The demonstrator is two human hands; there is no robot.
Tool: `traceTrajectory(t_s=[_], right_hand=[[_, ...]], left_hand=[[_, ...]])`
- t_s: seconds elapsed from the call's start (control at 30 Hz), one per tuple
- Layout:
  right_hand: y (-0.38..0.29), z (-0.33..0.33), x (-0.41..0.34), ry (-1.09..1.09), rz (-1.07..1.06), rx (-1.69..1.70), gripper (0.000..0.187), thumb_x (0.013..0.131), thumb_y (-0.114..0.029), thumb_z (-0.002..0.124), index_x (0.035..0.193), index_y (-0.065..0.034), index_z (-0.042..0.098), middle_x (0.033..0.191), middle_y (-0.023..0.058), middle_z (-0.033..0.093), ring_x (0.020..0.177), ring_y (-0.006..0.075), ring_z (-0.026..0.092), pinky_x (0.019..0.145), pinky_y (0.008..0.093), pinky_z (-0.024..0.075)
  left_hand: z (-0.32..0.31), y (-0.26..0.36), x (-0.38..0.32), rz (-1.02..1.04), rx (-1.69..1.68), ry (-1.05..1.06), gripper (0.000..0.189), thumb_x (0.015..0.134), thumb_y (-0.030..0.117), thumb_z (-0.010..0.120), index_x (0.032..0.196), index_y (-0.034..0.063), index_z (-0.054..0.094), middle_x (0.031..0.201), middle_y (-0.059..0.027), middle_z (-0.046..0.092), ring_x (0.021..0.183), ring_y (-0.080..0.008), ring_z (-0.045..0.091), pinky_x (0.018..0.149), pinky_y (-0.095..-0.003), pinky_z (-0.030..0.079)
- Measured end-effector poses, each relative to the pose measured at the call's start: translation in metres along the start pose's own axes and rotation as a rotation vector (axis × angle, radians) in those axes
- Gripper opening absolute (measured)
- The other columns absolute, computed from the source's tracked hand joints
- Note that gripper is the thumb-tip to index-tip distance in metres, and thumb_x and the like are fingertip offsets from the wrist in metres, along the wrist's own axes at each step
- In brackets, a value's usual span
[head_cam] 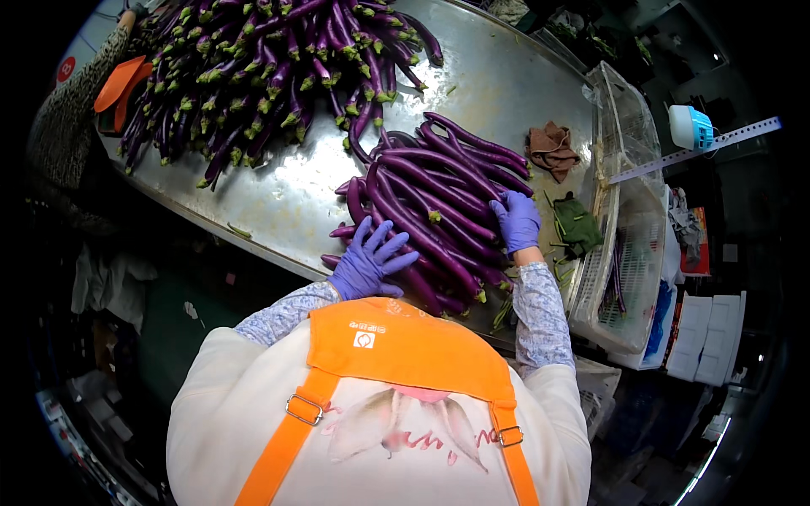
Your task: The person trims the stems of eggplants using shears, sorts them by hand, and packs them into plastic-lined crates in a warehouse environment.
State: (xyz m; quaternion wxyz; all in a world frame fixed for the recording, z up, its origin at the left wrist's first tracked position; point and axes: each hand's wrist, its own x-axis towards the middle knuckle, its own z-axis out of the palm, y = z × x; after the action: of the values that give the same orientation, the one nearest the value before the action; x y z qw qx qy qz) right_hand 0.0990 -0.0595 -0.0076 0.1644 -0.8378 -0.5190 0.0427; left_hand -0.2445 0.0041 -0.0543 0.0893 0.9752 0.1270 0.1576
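Observation:
Before me on the metal table lies a loose heap of long purple eggplants (436,196), most of them roughly side by side. My left hand (370,262), in a purple-blue glove, rests on the heap's near left side with its fingers spread. At the right side of the heap, my gloved right hand (517,221) bends over the eggplants' ends. Its fingertips are partly hidden, so a firm grip cannot be made out. A much larger pile of eggplants (253,82), green caps towards me, covers the table's far left.
On the metal table (285,209) lie a brown cloth (552,150), a green cloth (576,226) and green stem scraps. Clear plastic crates (633,278) line the right edge; one holds thin eggplants. An orange-topped device (120,85) and another person's knitted sleeve (82,107) are at far left.

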Motion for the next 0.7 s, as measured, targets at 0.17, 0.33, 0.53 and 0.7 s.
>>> traceTrajectory(t_s=[0.17,0.33,0.53,0.7], right_hand=[[0.004,-0.009,-0.016,-0.227,0.484,0.969,0.026,0.086,-0.027,0.067,0.102,-0.0078,0.060,0.081,0.0043,0.062,0.062,0.0144,0.054,0.052,0.0288,0.0413],[0.015,-0.071,-0.054,0.184,0.454,0.910,0.021,0.089,-0.019,0.063,0.107,-0.0077,0.060,0.083,-0.0002,0.057,0.060,0.0069,0.047,0.049,0.0230,0.0374],[0.151,-0.131,-0.115,0.714,0.432,0.510,0.026,0.094,-0.020,0.057,0.112,-0.0006,0.058,0.101,0.0058,0.060,0.092,0.0152,0.055,0.083,0.0283,0.0443],[0.230,-0.155,-0.141,0.611,0.685,-0.168,0.038,0.087,-0.022,0.063,0.116,0.0005,0.057,0.106,0.0180,0.062,0.096,0.0293,0.058,0.088,0.0368,0.0444]], left_hand=[[-0.008,-0.020,0.002,0.106,-0.053,-0.039,0.088,0.062,0.071,0.066,0.138,0.0336,0.043,0.146,-0.0067,0.034,0.139,-0.0370,0.020,0.111,-0.0651,0.010],[-0.015,-0.024,0.010,0.102,0.052,-0.070,0.088,0.061,0.065,0.071,0.138,0.0345,0.042,0.143,-0.0051,0.036,0.137,-0.0361,0.024,0.111,-0.0648,0.012],[-0.025,-0.021,0.029,0.011,0.142,-0.078,0.094,0.052,0.053,0.080,0.136,0.0353,0.043,0.137,-0.0040,0.039,0.136,-0.0344,0.026,0.107,-0.0689,0.017],[-0.014,-0.021,0.027,0.022,0.168,-0.064,0.095,0.051,0.054,0.080,0.135,0.0350,0.041,0.136,-0.0049,0.036,0.134,-0.0358,0.026,0.107,-0.0705,0.017]])
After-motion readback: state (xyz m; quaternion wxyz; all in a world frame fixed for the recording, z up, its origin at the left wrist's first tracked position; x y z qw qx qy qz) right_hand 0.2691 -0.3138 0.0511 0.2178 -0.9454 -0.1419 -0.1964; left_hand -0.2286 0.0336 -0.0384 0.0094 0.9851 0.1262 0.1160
